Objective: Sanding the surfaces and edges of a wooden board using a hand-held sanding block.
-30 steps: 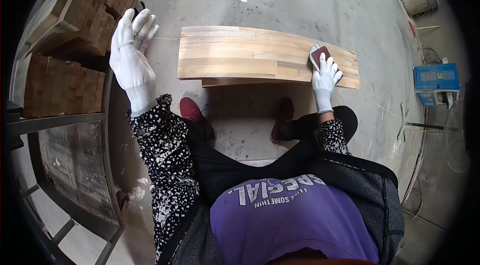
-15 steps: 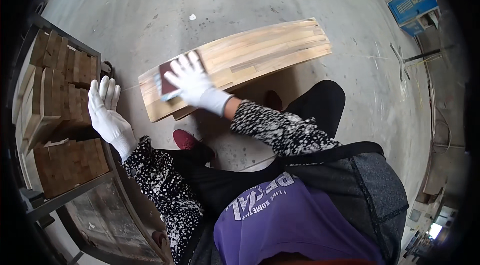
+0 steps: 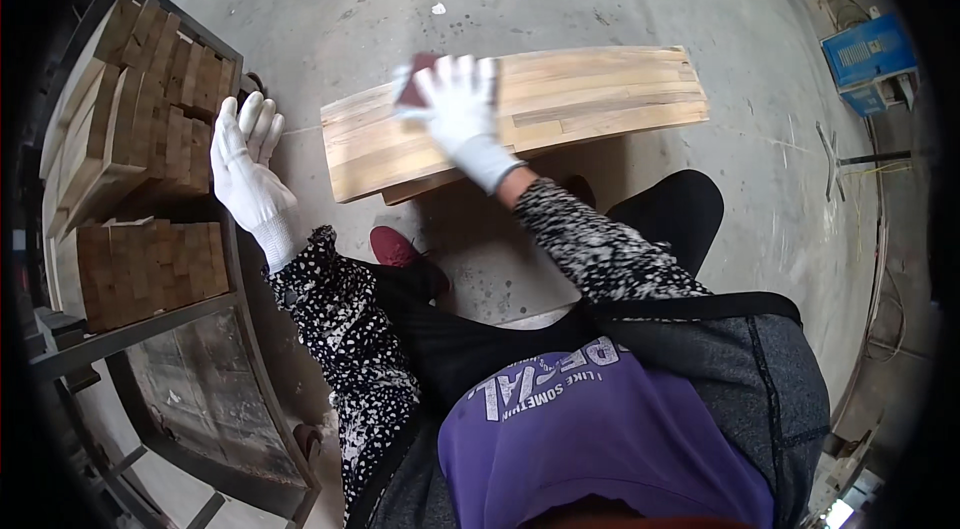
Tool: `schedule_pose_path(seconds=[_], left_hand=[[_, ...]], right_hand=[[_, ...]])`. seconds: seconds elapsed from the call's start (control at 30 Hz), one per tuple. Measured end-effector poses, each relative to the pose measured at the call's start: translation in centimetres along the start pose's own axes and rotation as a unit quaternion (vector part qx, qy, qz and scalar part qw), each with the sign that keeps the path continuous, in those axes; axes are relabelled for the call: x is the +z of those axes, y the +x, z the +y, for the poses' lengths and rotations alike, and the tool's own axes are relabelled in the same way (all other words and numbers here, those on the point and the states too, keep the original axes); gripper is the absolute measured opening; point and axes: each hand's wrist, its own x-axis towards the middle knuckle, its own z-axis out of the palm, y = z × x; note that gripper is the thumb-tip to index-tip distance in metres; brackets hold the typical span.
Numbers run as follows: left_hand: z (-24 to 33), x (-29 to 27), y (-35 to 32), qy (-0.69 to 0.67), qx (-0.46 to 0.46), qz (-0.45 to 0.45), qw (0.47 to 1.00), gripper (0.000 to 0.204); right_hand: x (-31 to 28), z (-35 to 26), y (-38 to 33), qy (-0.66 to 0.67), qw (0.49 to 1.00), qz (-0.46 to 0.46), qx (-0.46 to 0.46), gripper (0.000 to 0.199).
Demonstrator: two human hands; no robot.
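Observation:
A long laminated wooden board [image 3: 610,89], slightly curved, lies across the middle of the view above the floor. On its upper face, left of centre, my right hand [image 3: 460,109] in a white glove presses a dark maroon sheet of sandpaper [image 3: 424,64] with a pale blue edge. My fingers are spread over the sandpaper, and part of it is hidden beneath them. My left hand [image 3: 250,164], gloved too, is raised off the board's left end. It is open and holds nothing, beside the stacked wood.
A metal rack [image 3: 150,319] on the left carries stacked wooden boards [image 3: 150,264]. A blue box [image 3: 868,59] stands at the far right, near a metal stand [image 3: 832,161] and cables. My red shoe [image 3: 393,247] is on the concrete floor below the board.
My right hand has slid the sandpaper along the board, away from its left end. My left hand stays raised and open. The whole view has shifted somewhat.

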Motion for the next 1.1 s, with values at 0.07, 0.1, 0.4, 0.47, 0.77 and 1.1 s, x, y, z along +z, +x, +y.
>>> schedule_pose_path(seconds=[0.07,0.1,0.4,0.47,0.77,1.1], left_hand=[[0.0,0.2,-0.2,0.01,-0.001,0.003,1.0,0.049],[0.0,0.3,-0.3,0.012,0.001,0.001,1.0,0.049],[0.2,0.5,-0.5,0.042,0.008,0.001,0.999,0.047],[0.2,0.4,-0.5,0.04,-0.002,0.014,0.999,0.047],[0.2,1.2,-1.0,0.066,0.015,-0.017,0.998,0.048],[-0.8,0.6,-1.1,0.064,-0.002,-0.066,0.996,0.048]], right_hand=[[-0.7,-8.5,-1.2,0.055,0.986,0.01,-0.154,0.05],[-0.9,-11.0,-2.1,0.116,0.976,-0.012,-0.183,0.047],[-2.2,16.2,-4.6,-0.046,0.985,0.158,-0.058,0.048],[-4.1,24.2,-6.1,-0.091,0.988,0.087,0.09,0.049],[-0.8,4.0,-6.0,0.02,0.996,0.09,-0.001,0.065],[-3.8,11.2,-11.3,0.007,0.994,0.105,-0.003,0.047]])
